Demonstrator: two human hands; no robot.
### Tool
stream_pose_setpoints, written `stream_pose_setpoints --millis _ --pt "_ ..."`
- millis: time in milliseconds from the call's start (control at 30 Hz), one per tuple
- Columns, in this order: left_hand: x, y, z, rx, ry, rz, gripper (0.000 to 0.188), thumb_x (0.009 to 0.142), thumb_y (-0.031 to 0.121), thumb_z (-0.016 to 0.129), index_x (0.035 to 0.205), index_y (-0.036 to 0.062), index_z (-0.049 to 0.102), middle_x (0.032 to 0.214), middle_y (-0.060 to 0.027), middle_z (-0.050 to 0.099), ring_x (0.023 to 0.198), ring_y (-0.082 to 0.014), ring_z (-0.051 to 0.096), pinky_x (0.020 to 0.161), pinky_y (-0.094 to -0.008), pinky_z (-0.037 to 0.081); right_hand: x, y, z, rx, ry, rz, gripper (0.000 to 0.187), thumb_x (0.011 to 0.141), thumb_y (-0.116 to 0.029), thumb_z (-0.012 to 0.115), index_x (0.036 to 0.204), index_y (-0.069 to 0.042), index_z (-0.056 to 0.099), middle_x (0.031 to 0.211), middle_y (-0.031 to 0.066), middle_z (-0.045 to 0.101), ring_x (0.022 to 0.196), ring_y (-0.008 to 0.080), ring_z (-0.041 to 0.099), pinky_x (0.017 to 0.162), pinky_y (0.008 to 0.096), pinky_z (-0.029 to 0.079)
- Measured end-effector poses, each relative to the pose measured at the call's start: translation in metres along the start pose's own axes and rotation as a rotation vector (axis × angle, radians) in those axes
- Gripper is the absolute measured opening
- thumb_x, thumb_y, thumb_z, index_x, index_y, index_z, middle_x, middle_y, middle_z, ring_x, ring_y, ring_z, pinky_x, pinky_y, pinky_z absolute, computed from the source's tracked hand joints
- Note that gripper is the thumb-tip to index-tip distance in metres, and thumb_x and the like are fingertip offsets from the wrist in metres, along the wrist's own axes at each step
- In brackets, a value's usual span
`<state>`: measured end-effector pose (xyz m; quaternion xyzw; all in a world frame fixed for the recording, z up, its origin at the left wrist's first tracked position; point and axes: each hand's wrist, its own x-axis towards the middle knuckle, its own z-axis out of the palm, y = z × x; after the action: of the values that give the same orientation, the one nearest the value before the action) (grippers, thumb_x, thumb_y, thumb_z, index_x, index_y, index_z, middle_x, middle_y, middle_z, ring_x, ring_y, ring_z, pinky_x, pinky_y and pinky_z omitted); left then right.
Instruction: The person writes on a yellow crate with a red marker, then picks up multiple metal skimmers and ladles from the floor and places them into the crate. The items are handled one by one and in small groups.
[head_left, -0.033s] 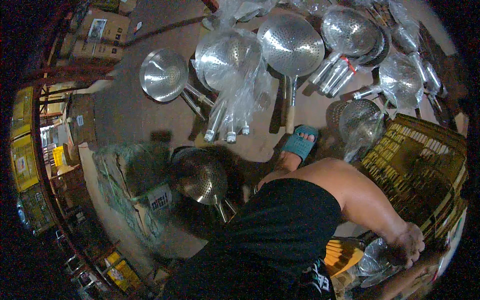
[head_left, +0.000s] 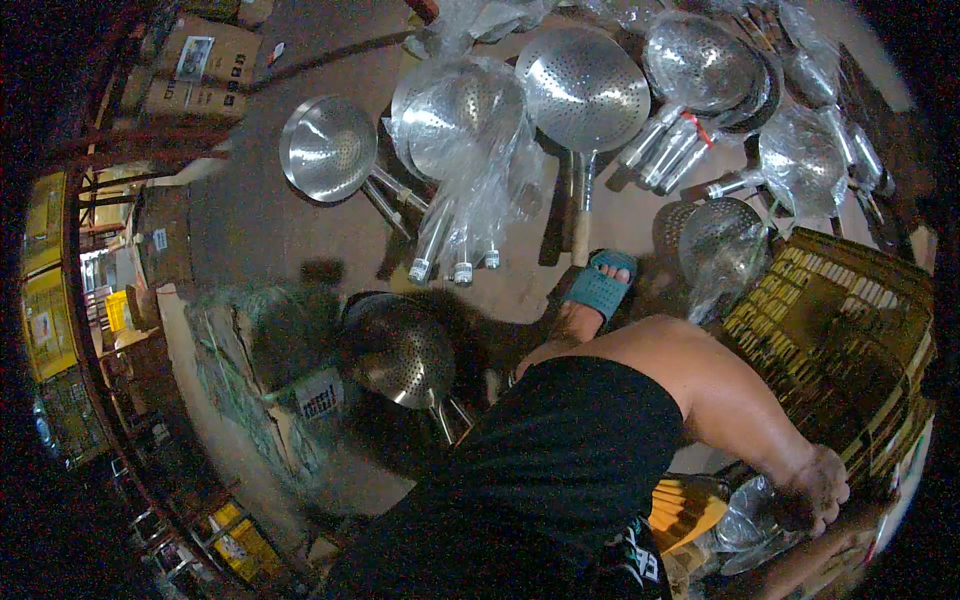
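At the lower right, my right hand (head_left: 815,488) is closed with its fingers curled down. What it holds, if anything, is hidden. Beside it lie a clear-plastic-wrapped item (head_left: 748,512) and an orange ribbed piece (head_left: 688,508). No left hand can be made out. Ahead on the floor are several perforated metal strainers: a large one with a wooden-ended handle (head_left: 583,90), a bare one (head_left: 328,150), a plastic-wrapped bundle (head_left: 462,130) and a stack with a red tie around its handles (head_left: 700,65). Another strainer (head_left: 408,355) rests in shadow, left of my black clothing (head_left: 570,440).
A yellow slatted plastic crate (head_left: 830,310) stands at the right, close to my hand. One foot in a teal slipper (head_left: 600,280) is on the floor. Wrapped cardboard (head_left: 250,350) lies left; shelving with yellow boxes (head_left: 50,320) lines the far left. A carton (head_left: 200,70) sits behind.
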<state>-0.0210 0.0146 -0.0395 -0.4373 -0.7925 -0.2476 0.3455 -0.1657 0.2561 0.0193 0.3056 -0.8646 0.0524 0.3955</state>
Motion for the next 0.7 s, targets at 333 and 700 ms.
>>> stream_pose_setpoints --millis 333,700 --pt "0.016 -0.001 0.049 -0.218 0.019 -0.015 0.024 0.086 0.042 0.052 0.099 0.0256 0.064 0.106 0.0012 0.061 0.099 -0.0196 0.059 0.086 -0.0379 0.05 -0.008 0.005 0.009 0.155 0.008 0.177 0.029 0.092 -0.025 0.061 0.105 -0.001 0.054 0.09 0.0139 0.058 0.075 0.0264 0.054 0.067 0.0408 0.048" --pt "0.019 -0.003 0.058 -0.066 0.059 0.054 0.026 0.091 0.043 0.042 0.11 0.0333 0.057 0.109 0.0043 0.06 0.109 -0.0188 0.059 0.083 -0.0404 0.051 -0.004 -0.019 0.023 0.312 -0.038 0.306 0.025 0.091 -0.026 0.06 0.101 -0.003 0.054 0.086 0.011 0.056 0.073 0.024 0.051 0.065 0.0383 0.046"
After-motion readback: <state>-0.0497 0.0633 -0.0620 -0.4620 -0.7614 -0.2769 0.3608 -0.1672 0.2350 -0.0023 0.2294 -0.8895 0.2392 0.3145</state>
